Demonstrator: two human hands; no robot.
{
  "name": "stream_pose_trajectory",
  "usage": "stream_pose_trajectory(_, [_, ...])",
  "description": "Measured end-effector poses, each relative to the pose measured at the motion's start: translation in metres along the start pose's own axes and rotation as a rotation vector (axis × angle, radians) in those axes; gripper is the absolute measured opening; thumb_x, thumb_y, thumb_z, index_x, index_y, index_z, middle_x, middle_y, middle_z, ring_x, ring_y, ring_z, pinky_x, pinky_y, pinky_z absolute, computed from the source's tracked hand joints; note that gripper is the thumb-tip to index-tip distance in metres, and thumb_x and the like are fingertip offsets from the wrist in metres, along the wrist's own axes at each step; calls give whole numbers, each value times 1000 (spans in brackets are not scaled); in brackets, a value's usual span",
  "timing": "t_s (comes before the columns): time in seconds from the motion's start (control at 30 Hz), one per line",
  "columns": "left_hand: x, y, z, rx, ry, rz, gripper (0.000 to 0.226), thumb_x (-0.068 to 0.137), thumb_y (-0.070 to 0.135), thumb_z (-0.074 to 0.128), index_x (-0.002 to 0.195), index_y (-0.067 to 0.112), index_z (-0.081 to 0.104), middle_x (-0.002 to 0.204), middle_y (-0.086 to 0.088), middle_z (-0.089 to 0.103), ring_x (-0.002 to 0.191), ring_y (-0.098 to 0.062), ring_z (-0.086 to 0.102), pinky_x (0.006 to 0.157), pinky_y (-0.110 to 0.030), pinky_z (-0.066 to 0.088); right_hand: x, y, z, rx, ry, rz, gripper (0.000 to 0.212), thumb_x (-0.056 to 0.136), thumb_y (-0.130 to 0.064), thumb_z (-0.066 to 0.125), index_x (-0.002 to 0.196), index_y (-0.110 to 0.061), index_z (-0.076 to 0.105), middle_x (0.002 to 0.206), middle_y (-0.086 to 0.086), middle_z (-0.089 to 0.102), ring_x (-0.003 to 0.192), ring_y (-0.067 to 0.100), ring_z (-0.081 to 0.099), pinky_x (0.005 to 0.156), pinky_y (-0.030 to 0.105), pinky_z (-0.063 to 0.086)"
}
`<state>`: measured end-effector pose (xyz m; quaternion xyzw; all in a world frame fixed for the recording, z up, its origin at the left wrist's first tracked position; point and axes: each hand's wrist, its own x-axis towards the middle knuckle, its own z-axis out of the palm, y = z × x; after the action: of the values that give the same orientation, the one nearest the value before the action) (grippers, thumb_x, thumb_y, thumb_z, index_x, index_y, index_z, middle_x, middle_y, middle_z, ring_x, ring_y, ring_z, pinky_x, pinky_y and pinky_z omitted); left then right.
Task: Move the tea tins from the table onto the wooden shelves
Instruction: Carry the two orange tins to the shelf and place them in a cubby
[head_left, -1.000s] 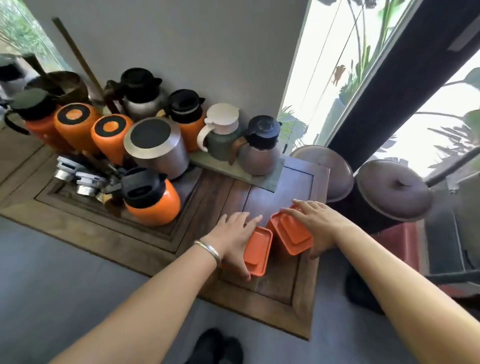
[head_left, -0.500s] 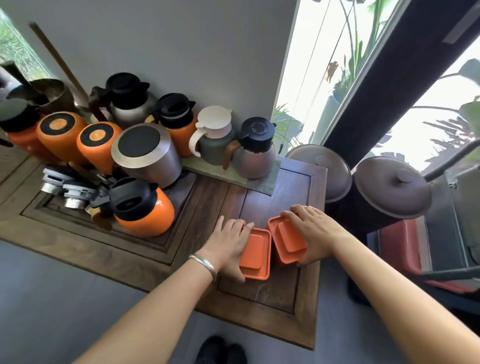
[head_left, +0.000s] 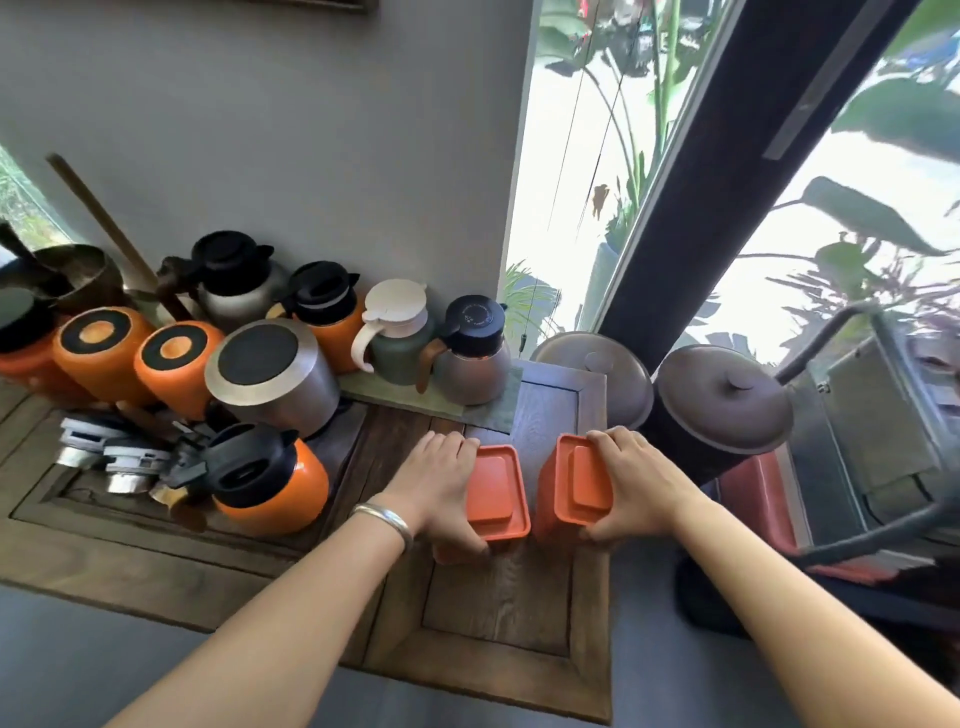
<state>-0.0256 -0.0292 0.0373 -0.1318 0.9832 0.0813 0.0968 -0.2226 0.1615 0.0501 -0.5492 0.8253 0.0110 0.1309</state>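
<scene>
I see two plain orange tea tins (head_left: 493, 493) (head_left: 574, 488) on a dark brown wood-grain table (head_left: 498, 613), orange flasks (head_left: 98, 353) with black-ringed bases, and a jug (head_left: 395, 332), green I think, cream-lidded.

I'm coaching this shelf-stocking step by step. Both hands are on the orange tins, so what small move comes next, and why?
Probably lift both tins straight up off the table. The left hand grips the left tin and the right hand grips the right tin, fingers curled over their sides, so both look secured. No wooden shelves show in this view, so carrying comes after.
</scene>
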Motion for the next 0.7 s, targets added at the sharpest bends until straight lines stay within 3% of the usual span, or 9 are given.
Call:
stream_pose_trajectory(0.13, [17, 13, -57, 18, 53, 91, 113, 48, 79, 64, 134, 11, 36, 123, -6, 47, 109, -24, 46, 101, -34, 35, -34, 14, -59, -9, 44, 97, 125, 42, -76, 64, 143, -10, 31, 129, 6, 46, 118, 26, 46, 104, 35, 39])
stream_pose_trajectory(0.3, [45, 55, -140, -47, 73, 236, 91, 42, 79, 64, 113, 27, 39, 106, 4, 48, 91, -14, 43, 84, -30, 45, -106, 27, -142, -29, 98, 290, 124, 46, -78, 65, 145, -15, 25, 137, 4, 42, 124, 24, 42, 105, 38, 40])
stream_pose_trajectory(0.4, [57, 103, -189, -26, 102, 374, 88, 42, 75, 69, 110, 27, 41, 101, 7, 45, 91, -14, 44, 81, -29, 47, -166, 30, -185, -6, 122, 450, 118, 47, -77, 69, 142, -19, 29, 134, 1, 44, 118, 22, 47, 97, 39, 46])
stream_pose_trajectory(0.57, [56, 206, -254, 27, 116, 615, 98, 35, 78, 67, 114, 25, 44, 105, 6, 47, 95, -15, 47, 83, -30, 49, -284, 28, -240, -44, 161, 704, 114, 47, -71, 74, 139, -18, 34, 129, 5, 49, 115, 25, 51, 97, 42, 47])
stream_pose_trajectory(0.7, [38, 304, -288, 70, 150, 811, 97, 32, 76, 68, 110, 24, 43, 105, 4, 50, 93, -16, 48, 82, -29, 46, -391, 20, -261, -47, 205, 923, 97, 49, -69, 77, 126, -20, 44, 119, 5, 54, 104, 23, 54, 91, 38, 49])
